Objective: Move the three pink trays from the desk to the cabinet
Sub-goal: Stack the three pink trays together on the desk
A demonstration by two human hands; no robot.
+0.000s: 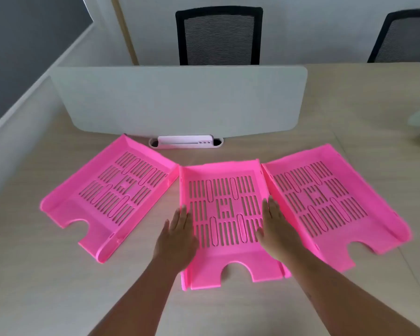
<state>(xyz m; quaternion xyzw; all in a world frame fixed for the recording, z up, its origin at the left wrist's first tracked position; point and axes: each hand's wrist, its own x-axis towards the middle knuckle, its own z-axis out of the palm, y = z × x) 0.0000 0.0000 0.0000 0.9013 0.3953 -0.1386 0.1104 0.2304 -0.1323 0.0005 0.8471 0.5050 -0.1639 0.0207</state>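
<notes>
Three pink slotted trays lie side by side on the light wooden desk [46, 287]. The left tray [112, 197] is angled leftward, the middle tray [224, 209] lies straight in front of me, and the right tray [325, 197] is angled rightward. My left hand [177, 238] lies flat along the middle tray's left wall with its fingers stretched forward. My right hand [277, 229] lies flat along that tray's right wall, between the middle and right trays. Neither hand is curled around anything. No cabinet is in view.
A grey divider panel [180, 100] stands across the desk behind the trays, with a white cable box [186, 141] at its foot. Two black mesh chairs [218, 35] [405, 37] stand beyond it. A wall runs along the left.
</notes>
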